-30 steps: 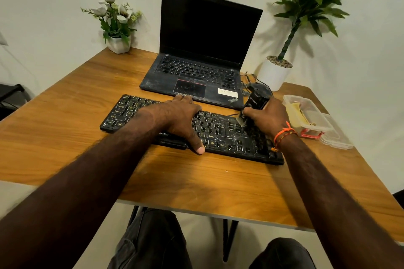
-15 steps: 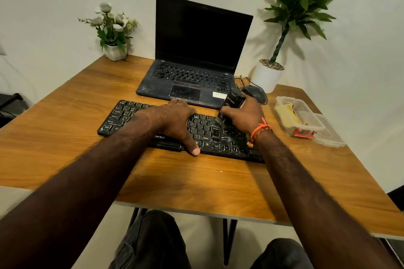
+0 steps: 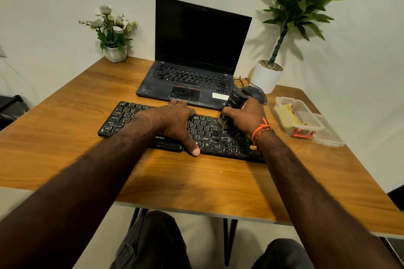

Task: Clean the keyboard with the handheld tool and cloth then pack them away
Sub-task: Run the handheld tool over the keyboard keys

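Note:
A dusty black keyboard [image 3: 124, 116] lies across the middle of the wooden table [image 3: 196, 181]. My left hand [image 3: 175, 120] rests flat on its centre, fingers spread and thumb at the front edge. My right hand [image 3: 247, 116] grips a black handheld tool [image 3: 235, 101], tilted with its lower tip down on the keys at the keyboard's right part. A yellow cloth [image 3: 285, 113] lies inside a clear plastic box [image 3: 306, 120] at the right of the table.
An open dusty laptop [image 3: 196, 54] stands behind the keyboard. A black mouse [image 3: 256, 93] with its cable lies beside it. The box's clear lid [image 3: 330, 137] lies to its right. A white flower pot [image 3: 114, 52] and a potted plant [image 3: 267, 75] stand at the back.
My right hand with the tool has slid left along the keyboard's right part. The left hand stays pressed on the keys. The camera view has tilted down and right a little.

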